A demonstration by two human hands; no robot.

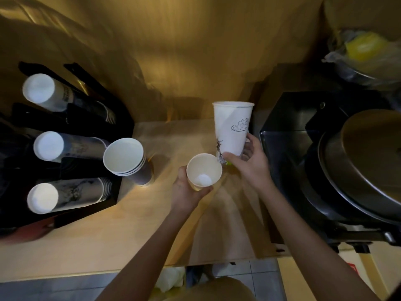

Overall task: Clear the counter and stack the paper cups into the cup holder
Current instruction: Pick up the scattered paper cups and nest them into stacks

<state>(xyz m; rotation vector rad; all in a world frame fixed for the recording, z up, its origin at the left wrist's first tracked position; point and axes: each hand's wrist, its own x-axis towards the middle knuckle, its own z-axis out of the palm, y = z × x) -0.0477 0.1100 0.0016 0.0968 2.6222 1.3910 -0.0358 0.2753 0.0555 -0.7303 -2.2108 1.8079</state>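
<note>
My left hand [187, 192] grips a short paper cup [204, 170] upright, its mouth facing me, above the middle of the wooden counter [97, 231]. My right hand [249, 161] holds a tall white paper cup [232, 127] with a line drawing by its lower part, just right of the short cup. A stack of several dark-sided paper cups [127, 159] stands on the counter to the left. At the far left the black cup holder [91, 127] carries three rows of stacked cups [43, 146], lying on their sides with white bottoms toward me.
A black machine [288, 131] with a large round metal lid [368, 161] fills the right side, close to my right hand. A bowl with plastic bags and something yellow [364, 48] sits behind it. The counter's front edge runs below my forearms, with grey floor tiles underneath.
</note>
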